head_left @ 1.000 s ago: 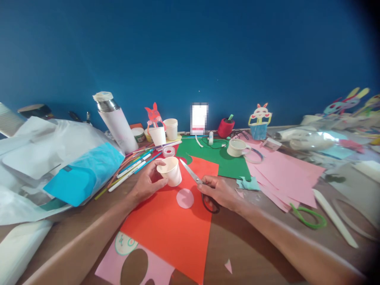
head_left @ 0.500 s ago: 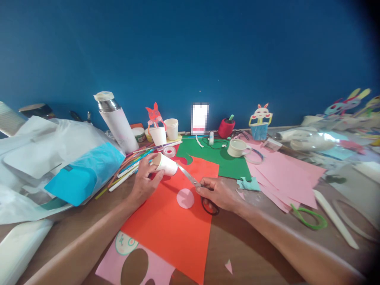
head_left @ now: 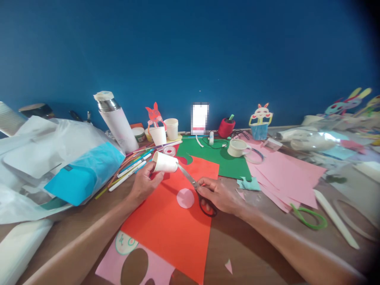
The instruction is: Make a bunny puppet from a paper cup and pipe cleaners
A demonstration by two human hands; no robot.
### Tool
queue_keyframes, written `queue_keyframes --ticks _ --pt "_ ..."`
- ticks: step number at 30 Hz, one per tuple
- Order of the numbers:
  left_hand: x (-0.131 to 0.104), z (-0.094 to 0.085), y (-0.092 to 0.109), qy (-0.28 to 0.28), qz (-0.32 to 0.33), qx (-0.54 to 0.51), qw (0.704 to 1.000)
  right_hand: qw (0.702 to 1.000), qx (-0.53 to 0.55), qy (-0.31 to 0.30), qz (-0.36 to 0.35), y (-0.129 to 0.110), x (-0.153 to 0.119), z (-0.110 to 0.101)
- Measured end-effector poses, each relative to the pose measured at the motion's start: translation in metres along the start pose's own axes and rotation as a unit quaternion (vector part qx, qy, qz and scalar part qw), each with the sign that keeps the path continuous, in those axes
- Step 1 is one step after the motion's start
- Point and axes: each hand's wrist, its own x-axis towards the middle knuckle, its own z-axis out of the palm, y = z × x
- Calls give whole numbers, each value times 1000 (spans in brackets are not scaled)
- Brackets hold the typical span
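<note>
One paper cup (head_left: 166, 162) is leaning above the far left of the orange sheet (head_left: 173, 231), your left hand (head_left: 146, 182) clamping it; your right hand (head_left: 218, 193) is gripping scissors (head_left: 194, 183), apparently touching the cup's base. With too loose a hold, you're risking them slipping leftward.

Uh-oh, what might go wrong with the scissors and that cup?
The tip of the scissors is right at the bottom of the cup, so it might slip and poke the left hand, which holds the cup. If the right hand pushes hard, the cup could dent or get knocked loose. The pink circle lies close by on the red paper, so it might get bumped.
</note>
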Motion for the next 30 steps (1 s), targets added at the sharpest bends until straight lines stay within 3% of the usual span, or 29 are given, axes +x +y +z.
queue_keyframes --ticks 10,30 --pt "-2 3 0 -3 13 -27 1000 993 73 -88 -3 -8 -4 3" --pt "-13 9 21 -61 5 -67 996 985 154 -52 -48 5 9 21"
